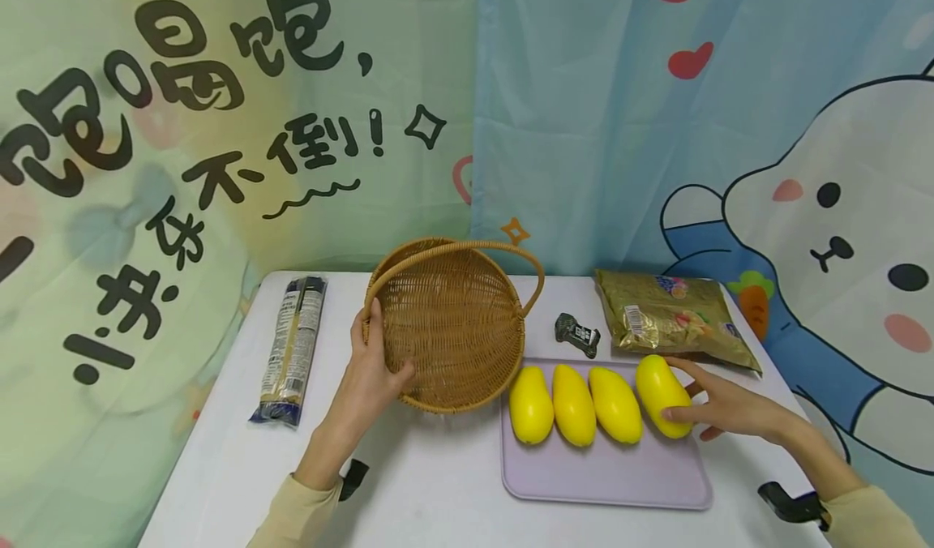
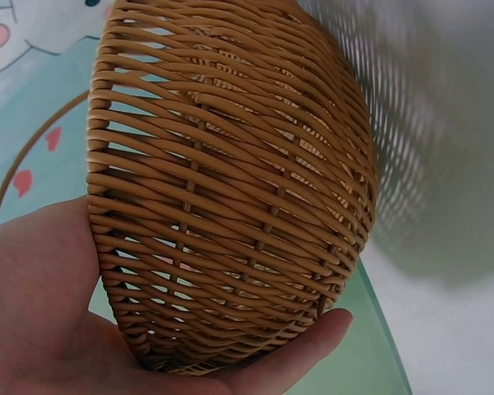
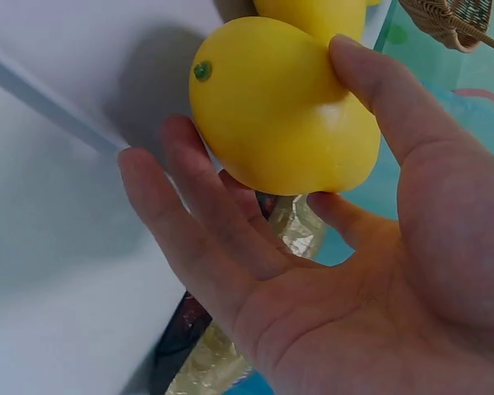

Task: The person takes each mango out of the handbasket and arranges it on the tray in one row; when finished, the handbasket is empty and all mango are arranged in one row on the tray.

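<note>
My left hand grips the rim of a brown wicker basket with an arched handle, tilted so its hollow faces me. In the left wrist view, the basket's woven side lies between thumb and fingers. My right hand holds a yellow mango at the right end of a row. Its thumb and fingers touch the mango from both sides in the right wrist view, with some fingers spread beside it. Three other yellow mangoes lie side by side on a pale purple tray.
Behind the tray lie a gold plastic bag and a small dark bone-shaped packet. A long blue-and-gold packet lies on the left of the white table. Printed curtains hang behind.
</note>
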`<state>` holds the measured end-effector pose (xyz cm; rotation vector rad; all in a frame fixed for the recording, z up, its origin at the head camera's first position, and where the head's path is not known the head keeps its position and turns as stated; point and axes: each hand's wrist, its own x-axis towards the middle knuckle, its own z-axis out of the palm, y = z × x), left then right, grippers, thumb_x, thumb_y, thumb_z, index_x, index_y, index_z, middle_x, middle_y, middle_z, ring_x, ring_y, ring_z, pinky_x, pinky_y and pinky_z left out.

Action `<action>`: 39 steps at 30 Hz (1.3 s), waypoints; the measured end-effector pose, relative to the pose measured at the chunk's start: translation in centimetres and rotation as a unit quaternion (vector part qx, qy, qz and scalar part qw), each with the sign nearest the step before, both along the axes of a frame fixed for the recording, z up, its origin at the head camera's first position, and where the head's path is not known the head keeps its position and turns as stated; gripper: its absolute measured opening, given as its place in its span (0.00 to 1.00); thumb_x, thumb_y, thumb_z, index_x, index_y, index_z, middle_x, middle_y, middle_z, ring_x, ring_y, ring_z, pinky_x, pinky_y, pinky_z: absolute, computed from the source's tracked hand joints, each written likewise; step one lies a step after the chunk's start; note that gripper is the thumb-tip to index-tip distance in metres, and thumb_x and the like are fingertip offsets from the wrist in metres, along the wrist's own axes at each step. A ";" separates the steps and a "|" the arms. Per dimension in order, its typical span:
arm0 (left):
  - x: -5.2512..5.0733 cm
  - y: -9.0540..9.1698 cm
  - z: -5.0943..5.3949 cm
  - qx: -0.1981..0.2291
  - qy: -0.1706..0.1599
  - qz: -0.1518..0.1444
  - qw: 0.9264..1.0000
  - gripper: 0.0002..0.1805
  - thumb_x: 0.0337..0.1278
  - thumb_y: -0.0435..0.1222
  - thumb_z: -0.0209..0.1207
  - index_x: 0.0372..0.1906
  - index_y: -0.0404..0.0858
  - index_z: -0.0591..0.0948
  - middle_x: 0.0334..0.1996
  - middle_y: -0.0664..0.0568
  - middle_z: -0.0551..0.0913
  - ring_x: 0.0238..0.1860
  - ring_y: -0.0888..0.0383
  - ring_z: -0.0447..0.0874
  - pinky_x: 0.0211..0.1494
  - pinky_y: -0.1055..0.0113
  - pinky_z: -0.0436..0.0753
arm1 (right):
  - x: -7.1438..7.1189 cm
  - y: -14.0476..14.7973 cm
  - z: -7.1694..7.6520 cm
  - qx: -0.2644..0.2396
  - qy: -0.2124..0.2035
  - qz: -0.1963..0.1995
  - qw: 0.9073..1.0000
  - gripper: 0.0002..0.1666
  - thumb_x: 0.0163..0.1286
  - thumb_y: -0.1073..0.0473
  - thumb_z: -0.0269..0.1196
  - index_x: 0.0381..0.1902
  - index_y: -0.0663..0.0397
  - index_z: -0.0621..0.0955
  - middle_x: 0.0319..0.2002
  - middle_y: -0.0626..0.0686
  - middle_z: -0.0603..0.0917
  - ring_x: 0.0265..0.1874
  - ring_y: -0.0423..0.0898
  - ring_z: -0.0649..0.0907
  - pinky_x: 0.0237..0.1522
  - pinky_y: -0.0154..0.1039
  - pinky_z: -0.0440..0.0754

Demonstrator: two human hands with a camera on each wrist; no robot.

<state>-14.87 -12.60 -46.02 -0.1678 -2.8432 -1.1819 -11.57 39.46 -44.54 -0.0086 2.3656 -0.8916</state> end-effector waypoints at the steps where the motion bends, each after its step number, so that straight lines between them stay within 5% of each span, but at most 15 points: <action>1: 0.0 0.0 0.0 -0.001 0.001 0.000 1.000 0.60 0.61 0.39 0.66 0.83 0.45 0.33 0.80 0.34 0.38 0.24 0.54 0.80 0.22 0.69 0.76 | 0.0 0.0 -0.1 0.002 -0.002 -0.001 1.000 0.60 0.69 0.44 0.67 0.80 0.60 0.43 0.60 0.77 0.69 0.44 0.52 0.82 0.40 0.50 0.88; 12: 0.1 0.0 0.0 0.000 0.006 0.001 1.000 0.60 0.61 0.39 0.66 0.83 0.45 0.33 0.80 0.34 0.39 0.36 0.43 0.85 0.27 0.66 0.81 | -0.1 0.0 -1.6 0.003 -0.033 -0.002 0.999 0.59 0.69 0.42 0.66 0.80 0.60 0.44 0.56 0.69 0.75 0.41 0.51 0.82 0.41 0.51 0.88; 29: 0.1 -0.2 0.0 0.006 -0.001 0.005 1.000 0.60 0.63 0.40 0.65 0.82 0.45 0.32 0.80 0.35 0.39 0.36 0.44 0.84 0.27 0.66 0.80 | -0.3 -0.4 -1.7 0.023 -0.037 0.002 0.999 0.59 0.70 0.38 0.64 0.80 0.62 0.45 0.52 0.67 0.76 0.36 0.50 0.81 0.40 0.49 0.87; 39: 0.0 -0.3 -0.3 0.009 0.006 0.004 1.000 0.61 0.62 0.39 0.67 0.83 0.43 0.33 0.79 0.31 0.40 0.44 0.37 0.85 0.33 0.60 0.84 | -0.3 -0.4 -1.9 0.027 -0.042 0.000 0.999 0.59 0.70 0.38 0.64 0.80 0.61 0.46 0.51 0.64 0.76 0.36 0.50 0.81 0.39 0.48 0.86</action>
